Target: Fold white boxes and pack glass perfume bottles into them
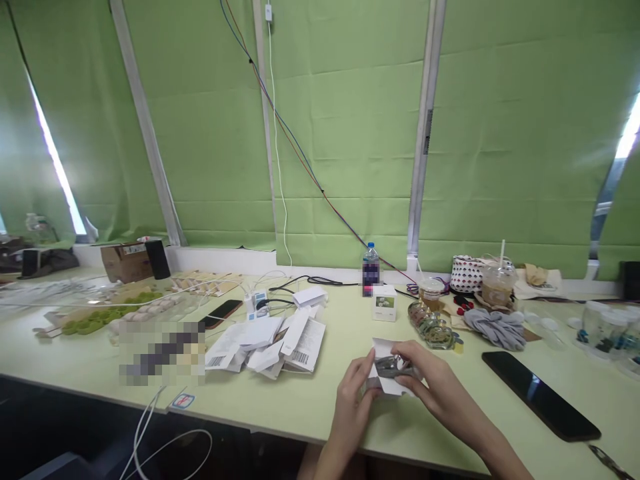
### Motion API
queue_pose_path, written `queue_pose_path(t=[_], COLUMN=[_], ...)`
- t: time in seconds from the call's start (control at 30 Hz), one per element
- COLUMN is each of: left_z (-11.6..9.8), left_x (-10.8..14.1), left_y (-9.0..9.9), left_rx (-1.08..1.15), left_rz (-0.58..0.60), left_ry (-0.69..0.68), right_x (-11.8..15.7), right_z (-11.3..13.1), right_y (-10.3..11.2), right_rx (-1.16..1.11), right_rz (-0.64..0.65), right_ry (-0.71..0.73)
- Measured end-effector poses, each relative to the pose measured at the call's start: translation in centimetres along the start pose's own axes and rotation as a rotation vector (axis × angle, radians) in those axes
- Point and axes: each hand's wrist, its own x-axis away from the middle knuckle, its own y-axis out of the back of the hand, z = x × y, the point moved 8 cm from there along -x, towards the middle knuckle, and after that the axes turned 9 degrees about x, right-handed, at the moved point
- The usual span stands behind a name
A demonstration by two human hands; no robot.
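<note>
Close to the table's front edge, my left hand (354, 397) is closed around the left side of a small white box (387, 347) whose flaps stand open. At the box's mouth shows a dark grey, shiny bundle (387, 367); its kind is not clear. My right hand (425, 373) is at the right of the opening, thumb and fingers closed on the bundle's right end. Its fingertips hide part of the bundle and the flaps. Behind the hands stands a closed white box (385, 304) with a picture on its front.
Flattened white cartons (280, 340) are heaped left of my hands. To the right lies a large black phone (540, 395). Coiled bangle-like rings (434, 327), a grey cloth (496, 328) and drink cups (497, 283) stand behind it. A bottle (371, 267) stands near the wall.
</note>
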Motion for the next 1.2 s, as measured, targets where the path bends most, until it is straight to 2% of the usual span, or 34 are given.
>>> queue_pose_path(t=[0.47, 1.03, 1.2], left_z=[-0.1, 0.4, 0.4], left_x=[0.5, 0.3, 0.2], left_y=[-0.1, 0.4, 0.6], left_rx=[-0.011, -0.023, -0.01], left_rz=[0.016, -0.024, -0.04], left_ry=[-0.037, 0.019, 0.027], right_x=[0.3, -0.5, -0.4], right_z=[0.5, 0.3, 0.6], right_y=[-0.5, -1.2, -1.3], right_rx=[0.115, -0.044, 0.015], right_rz=[0.076, 0.087, 0.114], right_ry=[0.003, 0.009, 0.002])
